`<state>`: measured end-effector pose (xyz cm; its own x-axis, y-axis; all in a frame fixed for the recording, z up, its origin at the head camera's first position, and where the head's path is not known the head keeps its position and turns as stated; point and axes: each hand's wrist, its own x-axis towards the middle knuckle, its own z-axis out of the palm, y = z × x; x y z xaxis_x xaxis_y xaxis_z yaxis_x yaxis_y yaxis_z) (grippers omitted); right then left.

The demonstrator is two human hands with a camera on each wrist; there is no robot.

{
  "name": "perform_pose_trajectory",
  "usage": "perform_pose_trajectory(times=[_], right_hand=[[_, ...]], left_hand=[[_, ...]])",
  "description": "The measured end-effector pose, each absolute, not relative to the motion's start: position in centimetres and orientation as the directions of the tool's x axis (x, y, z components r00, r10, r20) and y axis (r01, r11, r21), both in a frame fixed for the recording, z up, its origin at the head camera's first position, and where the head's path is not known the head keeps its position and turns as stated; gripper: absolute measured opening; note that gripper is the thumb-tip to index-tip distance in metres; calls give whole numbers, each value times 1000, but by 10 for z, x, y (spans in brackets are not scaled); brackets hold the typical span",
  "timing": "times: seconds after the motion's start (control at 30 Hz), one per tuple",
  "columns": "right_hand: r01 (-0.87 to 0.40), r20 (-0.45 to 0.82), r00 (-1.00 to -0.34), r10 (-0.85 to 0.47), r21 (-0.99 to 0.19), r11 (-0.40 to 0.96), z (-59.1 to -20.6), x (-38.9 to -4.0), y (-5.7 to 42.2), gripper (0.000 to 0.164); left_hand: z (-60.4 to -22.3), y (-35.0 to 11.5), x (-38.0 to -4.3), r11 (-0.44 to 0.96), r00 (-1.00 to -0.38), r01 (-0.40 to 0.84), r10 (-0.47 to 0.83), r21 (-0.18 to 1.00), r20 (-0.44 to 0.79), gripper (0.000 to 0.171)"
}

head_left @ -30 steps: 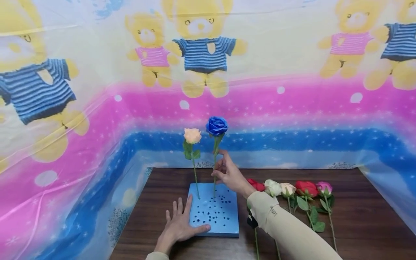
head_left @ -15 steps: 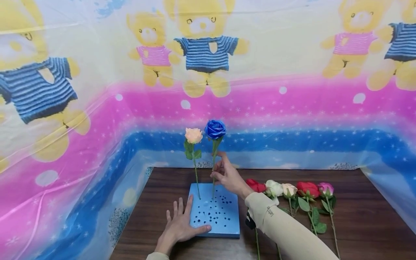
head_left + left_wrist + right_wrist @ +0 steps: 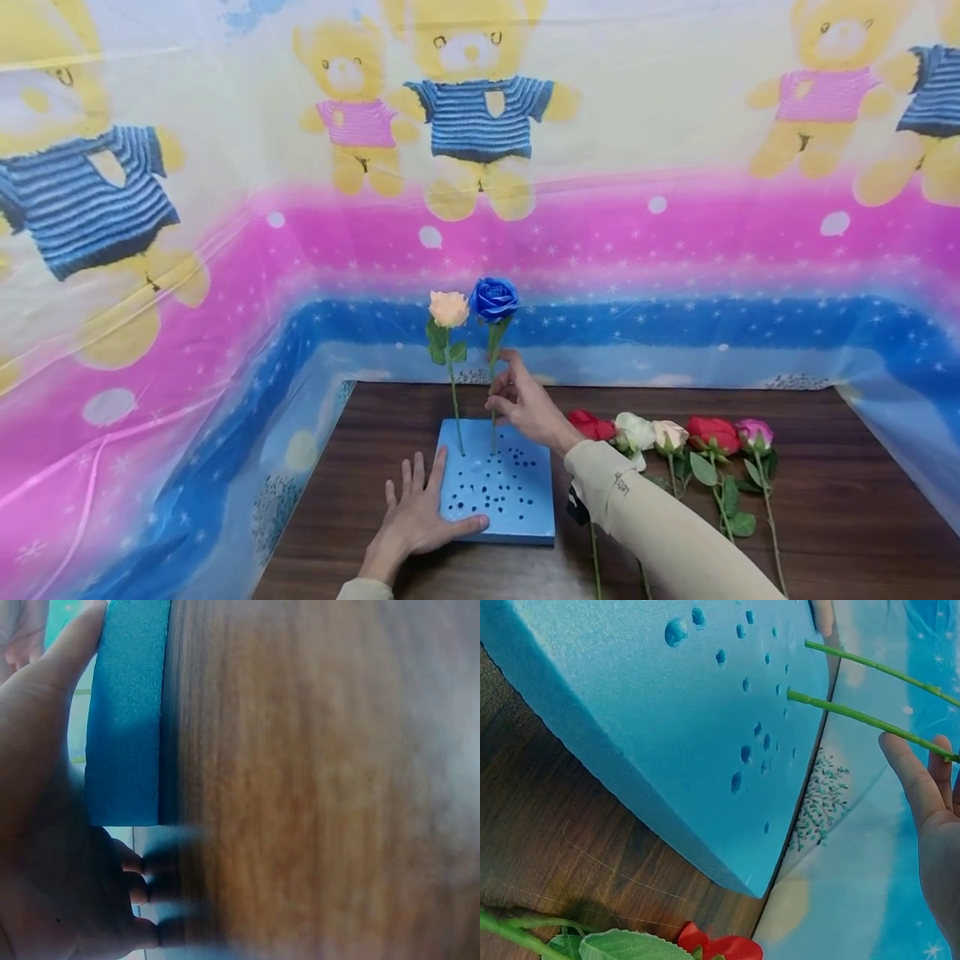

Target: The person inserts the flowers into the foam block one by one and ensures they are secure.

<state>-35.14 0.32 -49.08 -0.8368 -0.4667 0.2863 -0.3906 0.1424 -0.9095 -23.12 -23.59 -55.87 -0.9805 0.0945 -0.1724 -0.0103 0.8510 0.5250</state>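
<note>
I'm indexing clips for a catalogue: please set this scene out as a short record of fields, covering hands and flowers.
Left hand: spread, thumb on the blue foam board
Right hand: pinches the blue rose by its stem
Stem end: at the board's top; depth unclear
In the board: upright peach rose, left of the blue rose
On the wooden table, right of the board: two red roses, white rose, lying peach rose, pink rose
Backdrop: teddy-bear cloth

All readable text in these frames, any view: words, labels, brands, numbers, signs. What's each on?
Nothing quotable with certainty.
Right sleeve, near the cuff: short dark lettering, seems to start "Le"; the rest is too small and blurred to read.
Blue block, blue rose, backdrop: no text seen.
</note>
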Motion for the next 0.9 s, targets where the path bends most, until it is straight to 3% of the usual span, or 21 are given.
perform_pose_trajectory(times=[0.23,0.47,0.9], right_hand=[[-371,258,-834,-489,-916,150,-492,-353,2,55],[-346,218,-843,-492,-920,183,-495,-355,0,22],[-310,188,-866,-464,-929,202,-504,-352,-3,28]], left_hand=[[-556,-235,-231,848,-979,-13,97,530,-180,139],[-556,-235,-235,847,-981,-3,102,532,-168,138],[-558,-234,-232,849,-981,-8,96,528,-169,139]])
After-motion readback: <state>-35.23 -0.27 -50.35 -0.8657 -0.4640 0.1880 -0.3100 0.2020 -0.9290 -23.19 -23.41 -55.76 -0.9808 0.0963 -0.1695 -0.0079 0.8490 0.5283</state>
